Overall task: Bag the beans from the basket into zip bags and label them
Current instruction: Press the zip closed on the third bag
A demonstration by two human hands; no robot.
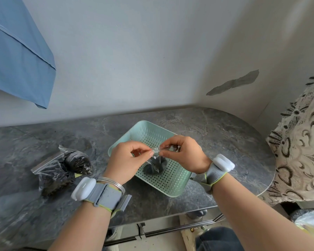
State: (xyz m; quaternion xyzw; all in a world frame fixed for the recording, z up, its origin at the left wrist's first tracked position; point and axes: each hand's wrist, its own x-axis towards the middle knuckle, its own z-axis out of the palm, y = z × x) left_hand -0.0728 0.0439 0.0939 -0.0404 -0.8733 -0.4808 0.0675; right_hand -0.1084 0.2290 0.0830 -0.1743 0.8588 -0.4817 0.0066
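Note:
A mint-green perforated basket [172,180] sits on the dark stone table. Over it hangs a small clear zip bag [155,163] with dark beans in its bottom. My left hand [125,162] and my right hand [185,154] each pinch the bag's top edge, fingertips almost meeting above the basket. The bag's lower end rests in or just above the basket; I cannot tell which. Two filled zip bags of dark beans [62,169] lie on the table to the left.
The grey marble-look table [225,142] stands against a pale wall, its rounded end at the right. A patterned lace cloth [301,145] covers something at the right. Blue fabric [16,51] hangs at the upper left. A yellow slip peeks from under the left bags.

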